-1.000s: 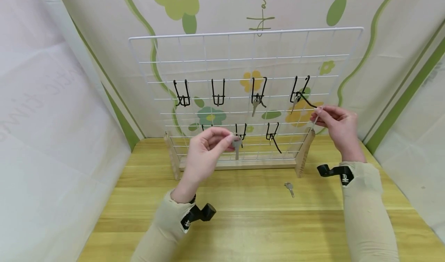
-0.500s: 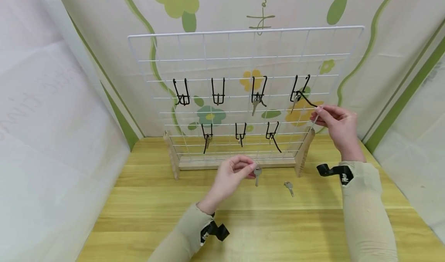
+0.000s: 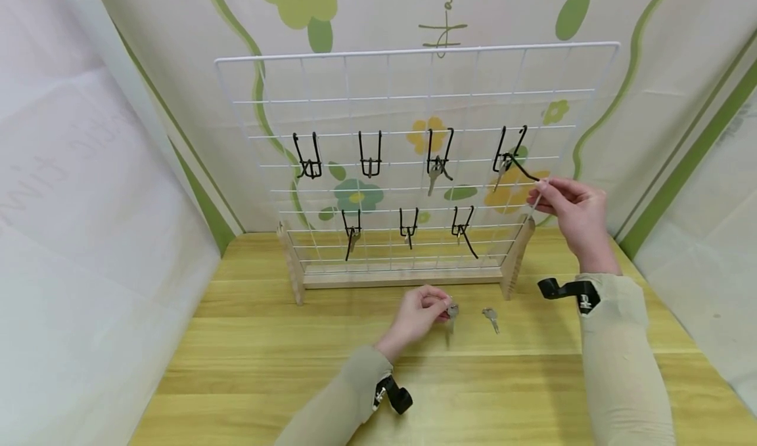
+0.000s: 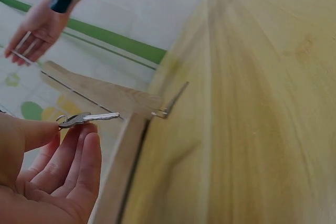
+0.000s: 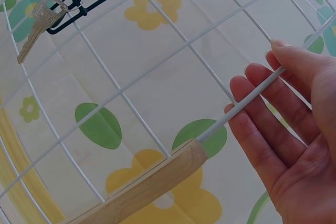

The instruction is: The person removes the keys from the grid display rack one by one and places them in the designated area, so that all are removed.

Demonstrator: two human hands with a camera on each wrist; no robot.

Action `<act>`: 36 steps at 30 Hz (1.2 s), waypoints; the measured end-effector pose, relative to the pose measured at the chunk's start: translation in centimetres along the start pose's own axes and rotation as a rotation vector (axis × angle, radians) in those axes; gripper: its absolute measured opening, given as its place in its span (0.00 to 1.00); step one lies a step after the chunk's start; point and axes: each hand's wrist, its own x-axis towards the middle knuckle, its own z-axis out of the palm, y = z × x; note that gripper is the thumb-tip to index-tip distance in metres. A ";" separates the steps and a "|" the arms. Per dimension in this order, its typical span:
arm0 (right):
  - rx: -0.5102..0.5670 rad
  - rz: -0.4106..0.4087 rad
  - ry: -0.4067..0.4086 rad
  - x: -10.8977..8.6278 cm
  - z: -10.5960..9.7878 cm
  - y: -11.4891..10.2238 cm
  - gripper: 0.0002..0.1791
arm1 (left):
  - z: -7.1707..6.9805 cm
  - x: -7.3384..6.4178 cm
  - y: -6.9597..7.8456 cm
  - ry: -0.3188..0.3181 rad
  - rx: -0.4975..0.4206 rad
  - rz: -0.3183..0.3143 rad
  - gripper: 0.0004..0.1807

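Just above the table, in front of the rack, my left hand (image 3: 416,318) pinches a small silver key (image 4: 100,117) by its head, between thumb and fingers. A thin ring shows at that key's head in the left wrist view. Another key (image 3: 491,320) lies on the tabletop to the right of that hand. My right hand (image 3: 579,216) holds the right edge wire of the white wire grid rack (image 5: 215,127), thumb on one side and fingers on the other. Black hooks (image 3: 370,154) hang on the grid in two rows. A key (image 5: 44,22) hangs from one of them.
The rack stands on a wooden base (image 3: 402,278) with upright side pieces (image 3: 517,259) at each end. Wood-grain tabletop (image 3: 266,360) stretches in front of it. Behind hangs a flowered cloth (image 3: 378,12), and pale cloth walls flank both sides.
My left hand has come down and to the right with the key, from in front of the lower hooks to near the tabletop. The right hand stays on the rack's edge.
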 end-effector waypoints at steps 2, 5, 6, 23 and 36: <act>-0.001 -0.005 0.002 0.0 0.0 0.0 0.17 | 0.5 0.4 -0.7 0.006 0.015 -0.009 0.05; 0.001 -0.012 0.003 0.0 0.1 0.0 0.18 | 1.2 1.0 -1.7 0.010 0.003 -0.032 0.04; 0.002 -0.012 0.002 0.0 0.2 0.0 0.18 | 1.5 1.1 -1.9 0.011 -0.016 -0.041 0.04; 0.022 -0.037 -0.014 0.3 0.5 0.0 0.18 | 3.4 2.6 -3.3 0.032 -0.001 -0.094 0.02; 0.014 -0.047 -0.015 0.1 0.3 0.0 0.20 | 3.8 2.6 -2.8 0.064 0.179 -0.066 0.02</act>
